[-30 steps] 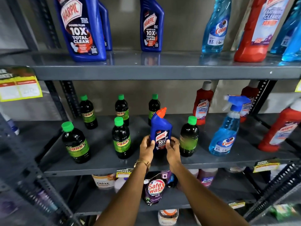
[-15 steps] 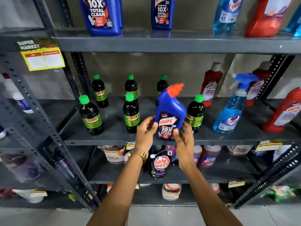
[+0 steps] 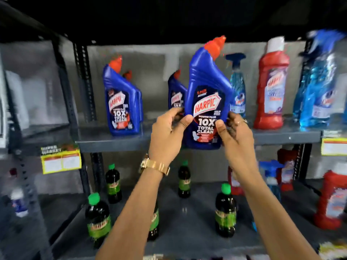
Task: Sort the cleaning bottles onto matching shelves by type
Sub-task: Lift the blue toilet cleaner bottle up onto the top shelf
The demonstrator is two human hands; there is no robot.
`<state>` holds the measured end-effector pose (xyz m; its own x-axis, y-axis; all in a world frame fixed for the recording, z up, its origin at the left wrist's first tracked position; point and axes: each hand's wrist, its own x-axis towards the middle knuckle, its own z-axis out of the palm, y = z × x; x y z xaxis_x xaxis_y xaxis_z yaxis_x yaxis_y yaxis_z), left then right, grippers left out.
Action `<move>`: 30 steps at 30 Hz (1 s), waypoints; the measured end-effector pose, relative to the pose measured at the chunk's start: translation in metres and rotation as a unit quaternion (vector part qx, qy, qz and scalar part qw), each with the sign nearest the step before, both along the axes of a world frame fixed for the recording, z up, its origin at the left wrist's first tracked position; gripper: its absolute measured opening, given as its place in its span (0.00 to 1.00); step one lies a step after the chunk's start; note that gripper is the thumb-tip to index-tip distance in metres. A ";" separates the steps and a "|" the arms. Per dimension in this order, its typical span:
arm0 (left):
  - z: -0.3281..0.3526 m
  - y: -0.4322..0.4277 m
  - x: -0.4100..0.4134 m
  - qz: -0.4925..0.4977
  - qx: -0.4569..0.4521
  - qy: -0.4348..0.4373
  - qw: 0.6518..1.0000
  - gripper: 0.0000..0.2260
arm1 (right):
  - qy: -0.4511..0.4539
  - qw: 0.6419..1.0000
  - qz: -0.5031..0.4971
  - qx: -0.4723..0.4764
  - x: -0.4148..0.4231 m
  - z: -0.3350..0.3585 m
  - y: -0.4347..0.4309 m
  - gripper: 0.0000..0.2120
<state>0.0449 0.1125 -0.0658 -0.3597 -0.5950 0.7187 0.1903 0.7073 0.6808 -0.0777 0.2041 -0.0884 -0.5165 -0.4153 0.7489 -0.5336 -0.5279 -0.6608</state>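
Observation:
I hold a blue Harpic bottle (image 3: 207,102) with an orange cap upright in front of the upper shelf (image 3: 112,140). My left hand (image 3: 167,136) grips its lower left side and my right hand (image 3: 234,134) its lower right side. Its base hangs just in front of the shelf edge. On that shelf stand blue Harpic bottles at the left (image 3: 121,102) and one behind the held bottle (image 3: 175,92), partly hidden. A blue spray bottle (image 3: 237,87), a red Harpic bottle (image 3: 273,87) and more blue spray bottles (image 3: 317,87) stand to the right.
The lower shelf (image 3: 187,222) carries several dark bottles with green caps (image 3: 97,218), red bottles (image 3: 330,199) and a blue spray bottle (image 3: 272,177). A yellow price tag (image 3: 61,160) hangs on the rack's left upright. A second rack stands at the left.
Both hands have lifted the blue Harpic bottle from the lower shelf, among the green-capped bottles, up to the level of the upper shelf. The view has tilted upward with it.

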 end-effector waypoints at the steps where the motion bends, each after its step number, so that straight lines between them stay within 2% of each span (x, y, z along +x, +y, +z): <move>1: 0.008 -0.010 -0.006 0.017 0.004 -0.004 1.000 0.16 | 0.007 1.000 -0.011 0.007 -0.007 0.010 -0.011 0.08; 6: 0.025 -0.049 -0.026 0.069 0.055 -0.050 0.995 0.12 | 0.004 0.996 -0.016 0.082 -0.035 0.029 -0.064 0.11; 10: 0.030 -0.068 -0.038 0.085 0.077 -0.073 0.991 0.01 | -0.026 0.991 0.004 0.132 -0.043 0.039 -0.089 0.12; 13: 0.035 -0.081 -0.047 0.100 0.095 -0.088 0.987 0.01 | -0.040 0.987 -0.001 0.158 -0.045 0.045 -0.100 0.13; 17: 0.036 -0.087 -0.051 0.103 0.115 -0.098 0.983 0.03 | -0.043 0.983 -0.008 0.178 -0.046 0.045 -0.106 0.15; 27: 0.025 -0.093 -0.054 0.131 0.109 -0.082 0.982 0.13 | -0.037 0.987 0.010 0.157 -0.051 0.038 -0.111 0.16; 29: 0.020 -0.088 -0.054 0.155 0.074 -0.072 0.983 0.14 | -0.011 0.987 -0.012 0.160 -0.049 0.037 -0.109 0.16; 30: 0.018 -0.084 -0.054 0.181 0.028 -0.067 0.981 0.14 | 0.023 0.986 -0.051 0.156 -0.046 0.037 -0.108 0.18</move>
<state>-0.0095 0.0280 -0.0476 -0.2059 -0.7380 0.6426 -0.1608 0.6733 0.7217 -0.1241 0.0963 -0.0519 -0.5355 -0.5772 0.6165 -0.6066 -0.2451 -0.7563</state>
